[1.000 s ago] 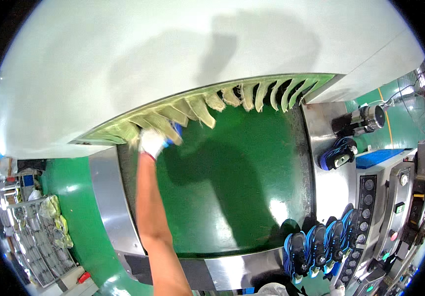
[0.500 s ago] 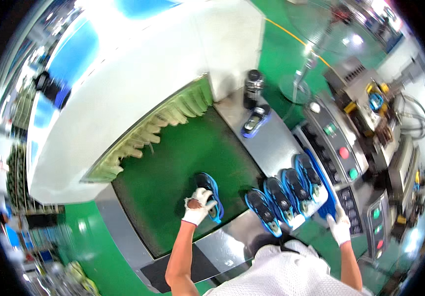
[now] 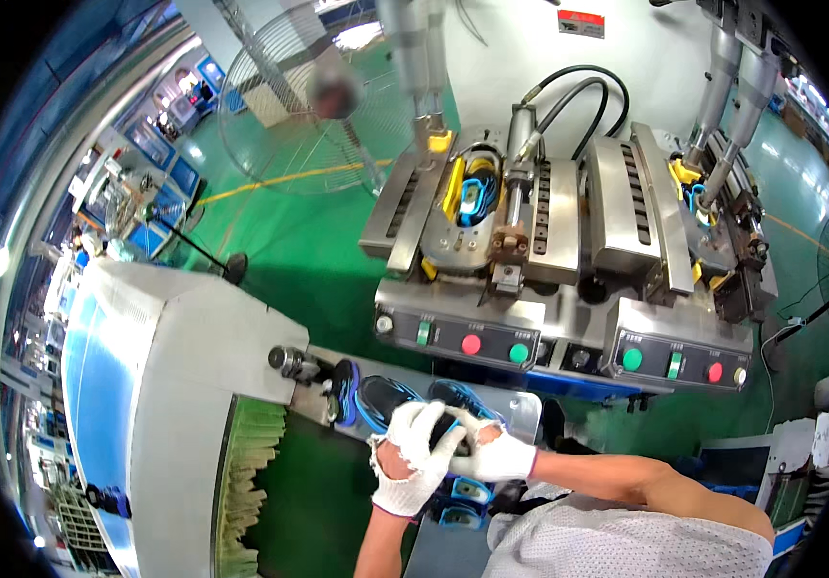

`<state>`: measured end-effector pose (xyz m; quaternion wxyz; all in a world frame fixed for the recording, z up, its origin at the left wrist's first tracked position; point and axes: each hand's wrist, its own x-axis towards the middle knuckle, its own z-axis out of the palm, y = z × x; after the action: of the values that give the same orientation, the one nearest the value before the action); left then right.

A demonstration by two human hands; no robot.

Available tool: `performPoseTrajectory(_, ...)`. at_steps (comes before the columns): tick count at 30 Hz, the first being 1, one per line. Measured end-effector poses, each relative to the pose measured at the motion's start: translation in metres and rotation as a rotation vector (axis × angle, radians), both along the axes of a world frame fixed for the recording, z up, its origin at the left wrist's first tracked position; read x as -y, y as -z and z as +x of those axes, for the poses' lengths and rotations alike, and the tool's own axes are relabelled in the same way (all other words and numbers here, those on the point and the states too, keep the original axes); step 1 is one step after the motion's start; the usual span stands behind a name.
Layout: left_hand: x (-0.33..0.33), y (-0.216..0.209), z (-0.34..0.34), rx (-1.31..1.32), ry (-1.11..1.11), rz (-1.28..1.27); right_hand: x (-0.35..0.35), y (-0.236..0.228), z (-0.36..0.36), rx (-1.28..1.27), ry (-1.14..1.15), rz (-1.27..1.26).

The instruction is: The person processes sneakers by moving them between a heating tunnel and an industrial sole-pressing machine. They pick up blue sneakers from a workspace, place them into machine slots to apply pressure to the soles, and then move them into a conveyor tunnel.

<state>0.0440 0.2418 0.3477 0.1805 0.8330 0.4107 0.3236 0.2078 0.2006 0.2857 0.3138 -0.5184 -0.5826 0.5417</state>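
Note:
A black sneaker with a blue sole edge is over the metal ledge beside the conveyor opening. My left hand, in a white glove torn at the back, is closed around its heel end. My right hand, also gloved, meets it there with fingers closed on the same end; the fingers partly hide the shoe. Just behind my right hand lies another blue-edged sneaker. Two more sneakers sit below my hands, partly covered. One sneaker rests farther left on the ledge.
Ahead stands a two-station metal press machine with a button panel; a shoe is in its left station. At left is a white conveyor housing with a fringed curtain. A large fan stands behind.
My view has turned right toward the press machine. My left hand has left the conveyor, and my right hand has come in from the right; both are now together at a sneaker.

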Motion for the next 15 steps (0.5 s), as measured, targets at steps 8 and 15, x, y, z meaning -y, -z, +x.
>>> performPoseTrajectory(8, -0.206, -0.052, 0.164, 0.164, 0.035, 0.071, 0.018, -0.013, 0.209, -0.926, 0.236, -0.454)
performPoseTrajectory(15, -0.384, 0.061, 0.277, -0.223, -0.141, -0.105, 0.002, -0.020, 0.275, -1.113, 0.473, -0.170)
